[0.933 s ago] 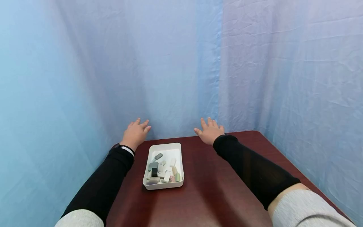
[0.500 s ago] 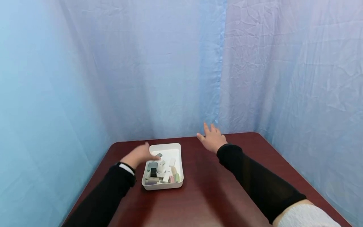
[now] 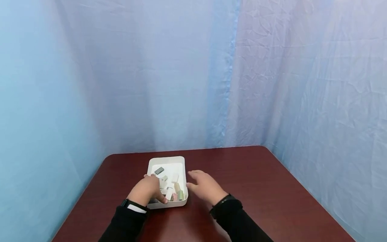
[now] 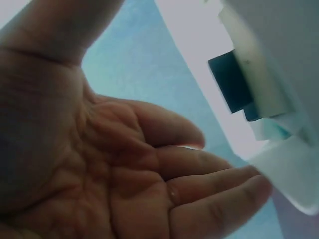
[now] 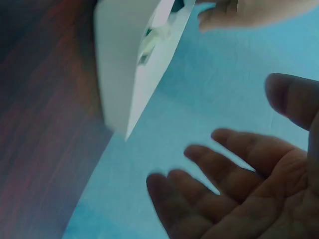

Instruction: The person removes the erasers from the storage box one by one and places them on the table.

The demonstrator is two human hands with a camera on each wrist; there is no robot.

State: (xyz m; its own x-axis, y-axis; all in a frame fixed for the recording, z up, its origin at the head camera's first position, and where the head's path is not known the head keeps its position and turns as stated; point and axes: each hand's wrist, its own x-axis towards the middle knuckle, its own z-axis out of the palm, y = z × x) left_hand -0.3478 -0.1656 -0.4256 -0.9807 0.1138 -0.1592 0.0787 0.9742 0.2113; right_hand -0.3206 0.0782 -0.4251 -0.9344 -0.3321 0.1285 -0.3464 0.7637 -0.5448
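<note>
A white rectangular tray [image 3: 167,160] stands on the table, holding small eraser-like blocks in grey, white, cream, pink and green. In the head view my left hand [image 3: 146,189] is over the tray's near left part, covering some blocks. The left wrist view shows its fingers nearly straight, fingertips right at the tray's side, with a dark block [image 4: 231,82] beyond the rim. My right hand [image 3: 208,187] is beside the tray's right side, thumb and fingers apart and holding nothing. A dark grey block [image 3: 159,170] lies at the back left inside the tray.
The dark red-brown table [image 3: 242,174] has rounded far corners and extends on both sides of the tray. Pale blue cloth [image 3: 187,84] hangs behind the table and along its sides.
Both hands were raised toward the far edge of the table. The left dropped first, and now both have come down and nearer, one on each side of the tray.
</note>
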